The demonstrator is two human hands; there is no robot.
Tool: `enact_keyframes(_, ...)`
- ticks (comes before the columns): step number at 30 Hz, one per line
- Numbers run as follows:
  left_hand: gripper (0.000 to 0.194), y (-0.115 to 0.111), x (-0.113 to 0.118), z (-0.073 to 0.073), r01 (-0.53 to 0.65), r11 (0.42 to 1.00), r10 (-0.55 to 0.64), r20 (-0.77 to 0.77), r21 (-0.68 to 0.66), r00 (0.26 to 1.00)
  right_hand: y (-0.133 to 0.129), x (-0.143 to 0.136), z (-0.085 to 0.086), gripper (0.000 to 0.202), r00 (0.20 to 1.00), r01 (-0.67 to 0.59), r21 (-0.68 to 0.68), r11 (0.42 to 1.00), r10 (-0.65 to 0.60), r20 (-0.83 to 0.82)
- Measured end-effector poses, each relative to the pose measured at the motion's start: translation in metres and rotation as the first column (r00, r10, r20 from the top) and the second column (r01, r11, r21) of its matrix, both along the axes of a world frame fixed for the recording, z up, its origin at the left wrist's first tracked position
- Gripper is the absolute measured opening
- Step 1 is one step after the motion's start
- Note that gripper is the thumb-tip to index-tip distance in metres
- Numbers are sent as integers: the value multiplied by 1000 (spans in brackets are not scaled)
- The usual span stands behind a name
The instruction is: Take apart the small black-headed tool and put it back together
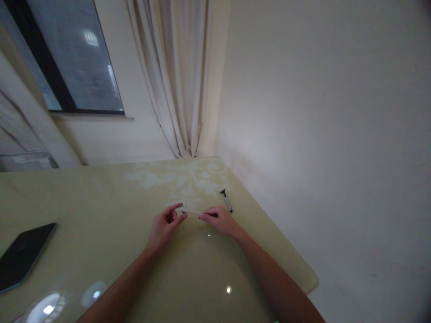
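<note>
My left hand (166,224) pinches the small dark head end of a thin, pale-handled razor (192,211) between thumb and forefinger. My right hand (217,218) is closed on the other end of the pale handle, so the razor lies nearly level between both hands, just above the table. Its head is small and partly covered by the left fingertips, so its details do not show. Beyond my right hand, a second razor (228,202) with a grey and black handle and a black head rests on the table, touched by neither hand.
The glossy, pale green table (101,202) has a white floral pattern at its far corner. A dark, flat tablet-like device (25,255) lies at the left. A wall (319,134) runs along the right edge, and a curtain (178,80) hangs behind the table.
</note>
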State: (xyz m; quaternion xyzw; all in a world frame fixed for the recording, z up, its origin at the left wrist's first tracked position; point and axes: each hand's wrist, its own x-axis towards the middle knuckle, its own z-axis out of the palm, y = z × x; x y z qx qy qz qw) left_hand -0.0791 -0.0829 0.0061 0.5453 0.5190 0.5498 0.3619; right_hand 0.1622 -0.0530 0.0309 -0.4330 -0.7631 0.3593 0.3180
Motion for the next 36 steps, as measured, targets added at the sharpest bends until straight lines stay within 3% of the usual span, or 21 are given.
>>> enact_keyframes(5,67,-1,2,6,-16,1000,16,-1,-8,1000,1,0,-1,35,998,62,32,998,-63,26)
enact_keyframes(10,66,-2,2,11,-9,1000,9,-5,-7,1000,4,0,-5,30,1000,21,7,1000,-21,22)
enact_keyframes(13,65,-1,3,12,-6,1000,6,0,-6,1000,7,0,-8,30,996,78,17,997,-79,41)
enact_keyframes(17,65,2,3,10,2,1000,-2,4,0,1000,9,-2,-12,30,999,31,-34,999,-31,9)
enact_keyframes(22,62,5,3,8,-36,999,36,2,-1,999,8,-5,-11,31,991,136,-18,991,-136,11)
enact_keyframes(26,63,5,4,9,-37,999,37,19,3,999,5,-8,-7,34,997,71,-30,997,-71,-4)
enact_keyframes(30,62,3,4,10,-24,1000,23,10,14,1000,5,-7,-3,33,993,119,25,993,-119,8)
enact_keyframes(34,61,2,4,11,-30,999,30,6,19,1000,5,-6,-2,33,998,48,15,999,-48,26)
enact_keyframes(36,60,2,4,11,-32,999,32,-1,18,1000,5,-5,-1,32,996,74,31,997,-75,39)
